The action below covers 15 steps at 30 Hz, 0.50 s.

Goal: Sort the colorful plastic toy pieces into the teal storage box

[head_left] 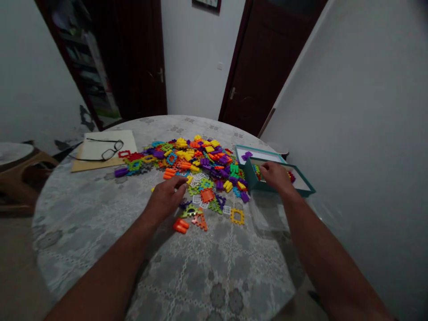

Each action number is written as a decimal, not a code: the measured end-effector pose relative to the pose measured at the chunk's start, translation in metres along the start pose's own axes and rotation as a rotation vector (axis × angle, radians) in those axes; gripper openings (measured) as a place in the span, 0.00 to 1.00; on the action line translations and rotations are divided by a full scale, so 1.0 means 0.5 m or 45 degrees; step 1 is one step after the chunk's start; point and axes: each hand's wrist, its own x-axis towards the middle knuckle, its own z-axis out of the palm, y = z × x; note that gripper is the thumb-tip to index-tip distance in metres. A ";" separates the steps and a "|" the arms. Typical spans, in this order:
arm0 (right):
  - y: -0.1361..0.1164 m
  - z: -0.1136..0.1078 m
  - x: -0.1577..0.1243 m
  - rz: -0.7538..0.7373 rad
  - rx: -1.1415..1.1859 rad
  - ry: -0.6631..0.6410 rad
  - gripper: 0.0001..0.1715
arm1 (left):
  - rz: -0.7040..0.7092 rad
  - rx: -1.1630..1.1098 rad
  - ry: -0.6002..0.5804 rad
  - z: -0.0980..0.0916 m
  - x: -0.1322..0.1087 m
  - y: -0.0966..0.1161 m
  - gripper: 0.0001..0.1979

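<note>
A wide heap of colourful plastic building pieces (194, 162) lies spread over the middle of a round table (100, 223) with a patterned grey cloth. My left hand (167, 196) rests at the near edge of the heap, fingers curled and pinched over a small yellow piece (189, 179). My right hand (276, 176) reaches into a teal cardboard box (306, 189) at the right, fingers bent down among a few pieces inside; what they hold is hidden. The box's lid (264, 156) lies just behind it with a purple piece on it.
A pair of glasses (107, 149) lies on a beige pad (90, 162) at the table's far left. A clear plastic bag (267, 214) sits in front of the teal box. Two dark doors and a white wall stand behind; a wooden stool (20, 174) is at left.
</note>
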 end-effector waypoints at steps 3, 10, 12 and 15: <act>-0.054 -0.007 -0.075 -0.138 0.183 0.298 0.17 | 0.015 0.003 0.054 0.003 0.003 -0.018 0.15; -0.213 0.092 -0.206 -0.605 0.439 0.014 0.14 | 0.131 0.125 -0.094 0.025 -0.002 -0.032 0.14; -0.244 0.138 -0.218 -0.608 0.359 -0.006 0.17 | 0.172 0.179 -0.151 0.036 -0.007 -0.034 0.15; -0.272 0.194 -0.228 -0.516 0.222 -0.044 0.21 | 0.237 0.255 -0.234 0.052 -0.013 -0.038 0.17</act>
